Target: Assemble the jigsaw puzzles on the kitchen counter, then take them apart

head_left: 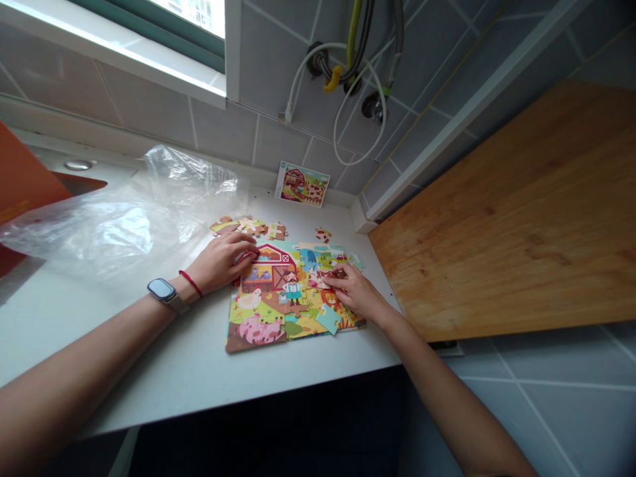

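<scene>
"What's cut off?"
"The box (27, 175) at the left edge, the window (193, 14) and hoses (354, 36) along the top, the panel (511, 225) at far right. Both forearms (99, 371) leave the frame low down."
"Hidden?"
"The left hand (224, 260) covers the puzzle's (268, 301) upper left edge. Whether the right hand (358, 293) pinches anything, I can't tell."
"The card (303, 184), upper centre?"
"Its finer details are too small."
</scene>
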A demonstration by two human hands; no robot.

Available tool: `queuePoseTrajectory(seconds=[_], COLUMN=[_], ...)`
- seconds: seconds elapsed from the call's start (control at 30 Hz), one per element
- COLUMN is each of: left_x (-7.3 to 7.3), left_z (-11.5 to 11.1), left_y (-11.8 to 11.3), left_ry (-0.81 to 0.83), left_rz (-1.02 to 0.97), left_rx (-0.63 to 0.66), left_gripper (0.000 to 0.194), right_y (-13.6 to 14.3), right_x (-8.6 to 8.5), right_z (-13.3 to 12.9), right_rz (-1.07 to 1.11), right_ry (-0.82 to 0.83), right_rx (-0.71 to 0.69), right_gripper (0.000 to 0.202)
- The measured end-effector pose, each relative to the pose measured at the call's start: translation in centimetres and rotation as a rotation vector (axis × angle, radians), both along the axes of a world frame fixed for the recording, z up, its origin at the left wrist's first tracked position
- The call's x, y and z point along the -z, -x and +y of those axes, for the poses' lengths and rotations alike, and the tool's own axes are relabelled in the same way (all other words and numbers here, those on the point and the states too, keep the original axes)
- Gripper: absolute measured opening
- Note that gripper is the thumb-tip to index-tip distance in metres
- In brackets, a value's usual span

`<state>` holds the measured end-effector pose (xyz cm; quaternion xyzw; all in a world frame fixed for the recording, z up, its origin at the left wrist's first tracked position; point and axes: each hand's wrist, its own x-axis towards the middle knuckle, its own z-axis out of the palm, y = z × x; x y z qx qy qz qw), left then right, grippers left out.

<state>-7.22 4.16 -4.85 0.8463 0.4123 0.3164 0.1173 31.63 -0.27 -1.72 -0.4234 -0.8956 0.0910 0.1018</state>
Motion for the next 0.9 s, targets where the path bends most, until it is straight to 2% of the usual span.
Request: queuePoseTrajectory(seconds=[0.57, 0.9], left_x=[-0.2, 0.0], left_z=[-0.1, 0.0], left_y=[-0.1, 0.0], left_ry=[0.010, 0.008], left_rz=[-0.006, -0.020], left_rx=[0.002, 0.000], left_gripper=[0.036, 0.033], right_y=[1.1, 2.6], right_x=[-0.6, -0.5], right_z=[-1.1, -3.3], right_rz=[-0.096, -0.175], right_ry=[-0.051, -0.057], right_rx=[0.063, 0.221], right_gripper=[0.035, 0.047])
